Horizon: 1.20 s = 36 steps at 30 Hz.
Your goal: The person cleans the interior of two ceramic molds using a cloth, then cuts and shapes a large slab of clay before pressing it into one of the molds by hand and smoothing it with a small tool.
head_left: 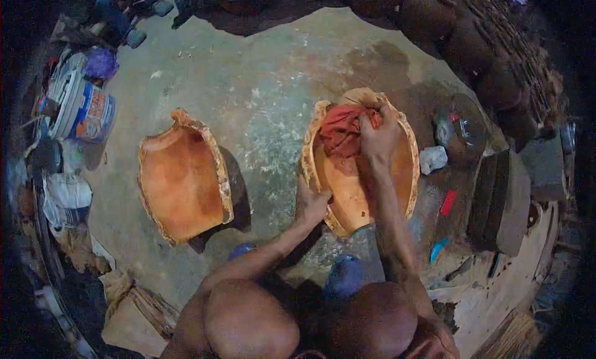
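An orange clay mould half (397, 172), shaped like a hollow shell, lies on the concrete floor in front of me. My right hand (380, 135) presses a red cloth (341, 130) into its upper inside. My left hand (310, 204) grips the mould's lower left rim. A second, matching orange clay half (181, 179) lies hollow side up to the left, untouched.
Paint buckets (84, 107) and rags crowd the left edge. A white lump (433, 158), a glass bowl (459, 128), small red (447, 202) and blue (438, 249) tools and dark blocks (503, 197) sit to the right. Clay pots line the back right. My knees fill the lower frame.
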Tool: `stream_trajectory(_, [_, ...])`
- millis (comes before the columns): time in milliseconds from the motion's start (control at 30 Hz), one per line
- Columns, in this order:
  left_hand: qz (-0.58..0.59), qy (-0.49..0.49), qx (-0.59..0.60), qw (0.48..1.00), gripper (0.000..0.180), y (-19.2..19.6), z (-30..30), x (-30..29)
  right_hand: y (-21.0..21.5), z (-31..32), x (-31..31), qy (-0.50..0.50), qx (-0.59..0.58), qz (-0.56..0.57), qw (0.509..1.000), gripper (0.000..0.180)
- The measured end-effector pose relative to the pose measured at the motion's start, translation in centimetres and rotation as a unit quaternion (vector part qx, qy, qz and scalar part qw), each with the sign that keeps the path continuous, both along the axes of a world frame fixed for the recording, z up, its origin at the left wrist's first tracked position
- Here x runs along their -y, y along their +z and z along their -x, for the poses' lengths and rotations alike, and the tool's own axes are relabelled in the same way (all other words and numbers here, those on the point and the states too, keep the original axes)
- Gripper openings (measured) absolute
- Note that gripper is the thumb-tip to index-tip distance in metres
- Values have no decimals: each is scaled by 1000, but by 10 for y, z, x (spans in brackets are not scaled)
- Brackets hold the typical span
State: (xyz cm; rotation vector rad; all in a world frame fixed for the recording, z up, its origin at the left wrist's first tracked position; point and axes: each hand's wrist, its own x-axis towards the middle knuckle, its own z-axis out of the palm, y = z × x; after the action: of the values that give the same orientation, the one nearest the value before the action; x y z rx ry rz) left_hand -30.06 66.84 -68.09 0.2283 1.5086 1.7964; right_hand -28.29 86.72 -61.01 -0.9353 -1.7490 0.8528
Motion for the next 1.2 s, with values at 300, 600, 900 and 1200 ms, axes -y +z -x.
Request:
stream_trajectory(300, [105,-112,-53,987,77,5,27,3,92,74,23,149,-26,-127,980,27])
stream_trajectory(600, [35,-170,-118,978,78,-19,25,4,-25,244,27,260,160,41,951,43])
stream_trajectory(900, [166,-170,-136,962,71,-7,55,20,53,53,93,150,80,149,974,47])
stream_trajectory(1200, [446,-314,-106,832,94,45,60,20,126,-325,188,-111,445,404,792,28])
